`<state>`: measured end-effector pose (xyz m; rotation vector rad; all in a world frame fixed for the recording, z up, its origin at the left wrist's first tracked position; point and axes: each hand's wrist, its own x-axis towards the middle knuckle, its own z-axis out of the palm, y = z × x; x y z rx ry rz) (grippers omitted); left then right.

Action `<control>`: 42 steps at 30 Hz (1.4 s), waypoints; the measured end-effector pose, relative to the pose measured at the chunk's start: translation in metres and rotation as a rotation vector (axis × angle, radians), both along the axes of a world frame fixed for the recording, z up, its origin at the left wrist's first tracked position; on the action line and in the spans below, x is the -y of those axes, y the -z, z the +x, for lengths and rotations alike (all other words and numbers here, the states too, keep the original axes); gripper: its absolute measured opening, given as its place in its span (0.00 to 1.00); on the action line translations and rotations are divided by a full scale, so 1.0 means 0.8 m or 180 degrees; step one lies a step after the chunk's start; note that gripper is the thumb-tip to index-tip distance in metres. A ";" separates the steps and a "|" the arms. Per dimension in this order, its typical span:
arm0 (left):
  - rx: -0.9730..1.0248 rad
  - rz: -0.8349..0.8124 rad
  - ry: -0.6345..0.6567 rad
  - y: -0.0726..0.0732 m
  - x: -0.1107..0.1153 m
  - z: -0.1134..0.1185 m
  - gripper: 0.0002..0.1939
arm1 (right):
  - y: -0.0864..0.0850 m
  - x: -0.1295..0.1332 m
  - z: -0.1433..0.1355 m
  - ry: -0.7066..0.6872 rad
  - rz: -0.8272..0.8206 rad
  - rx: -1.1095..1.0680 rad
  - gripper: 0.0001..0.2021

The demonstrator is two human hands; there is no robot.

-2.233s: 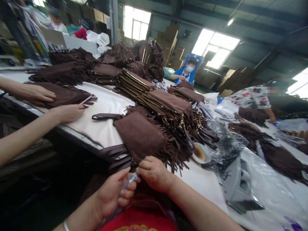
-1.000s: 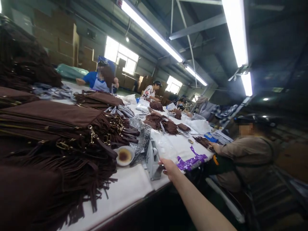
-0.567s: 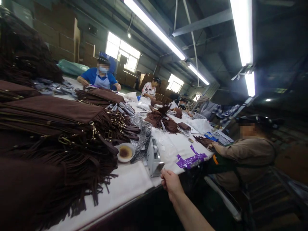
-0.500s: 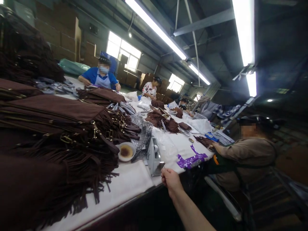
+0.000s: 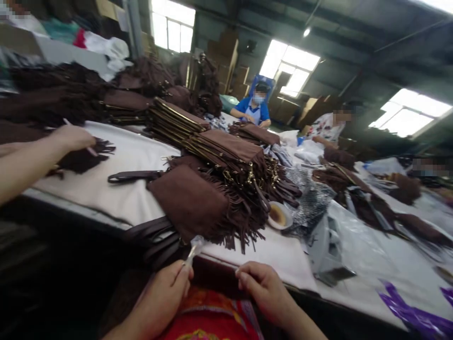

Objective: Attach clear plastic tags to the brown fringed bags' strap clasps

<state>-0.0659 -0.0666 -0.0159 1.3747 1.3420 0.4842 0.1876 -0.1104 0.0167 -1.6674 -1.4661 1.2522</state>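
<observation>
My left hand (image 5: pixel 164 293) is closed around a slim, pale, shiny tool (image 5: pixel 193 249) with a clear, whitish tip. That tip points up toward a brown fringed pouch (image 5: pixel 189 200), which lies at the table's front edge with its dark wrist straps hanging over. My right hand (image 5: pixel 264 288) is pinched shut just off the edge, to the right of the pouch. Whatever lies between its fingertips is too small to make out. Behind the pouch rises a stack of similar brown pouches (image 5: pixel 230 146) with gold zips and clasps.
A co-worker's hand (image 5: pixel 72 137) holds a thin pale stick over brown fringe at left. Right of the stack stand a white dish (image 5: pixel 281 216) with brownish contents, a grey-white device (image 5: pixel 327 250) and purple plastic (image 5: pixel 414 311). Other people sit farther along the table.
My view has swung left, so the pouches sit nearer the middle. My right hand has drawn back from the grey-white device. My left hand with the slim tool has come into view.
</observation>
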 end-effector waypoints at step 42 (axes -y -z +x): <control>0.0430 0.0214 0.0069 -0.013 0.016 -0.026 0.19 | 0.003 -0.079 -0.130 -0.1710 0.0283 -0.0379 0.12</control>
